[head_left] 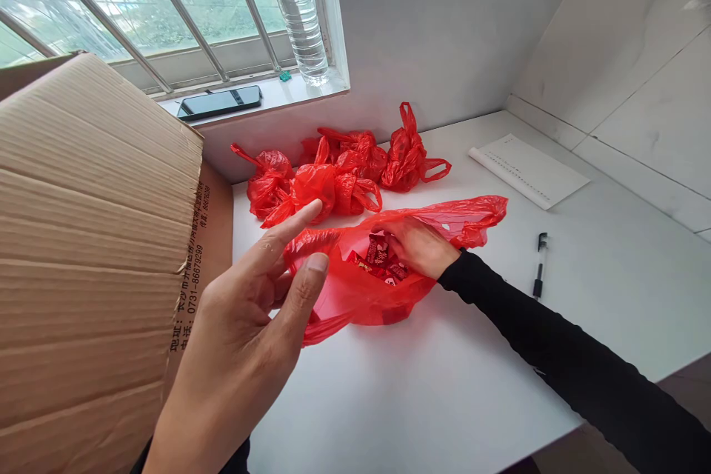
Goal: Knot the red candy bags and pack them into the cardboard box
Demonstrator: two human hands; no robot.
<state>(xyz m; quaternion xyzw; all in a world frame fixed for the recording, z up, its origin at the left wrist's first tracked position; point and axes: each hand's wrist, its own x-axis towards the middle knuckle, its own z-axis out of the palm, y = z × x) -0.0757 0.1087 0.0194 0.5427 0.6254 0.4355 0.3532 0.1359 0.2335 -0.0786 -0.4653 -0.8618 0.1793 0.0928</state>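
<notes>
A red plastic bag (361, 296) lies open on the white table (433, 392). My left hand (249, 326) pinches the bag's near left rim between thumb and fingers, with the index finger stretched out. My right hand (414, 244), in a black sleeve, reaches into the bag's mouth. Its fingers are curled over small red wrapped sweets (381, 255) inside. Whether they grip any sweets is hidden by the plastic.
Several knotted red bags (338, 170) sit at the back by the wall. A big cardboard box (94, 237) stands at the left. A paper sheet (527, 170) and a black pen (540, 264) lie at the right. On the sill are a phone (221, 101) and a water bottle (300, 15).
</notes>
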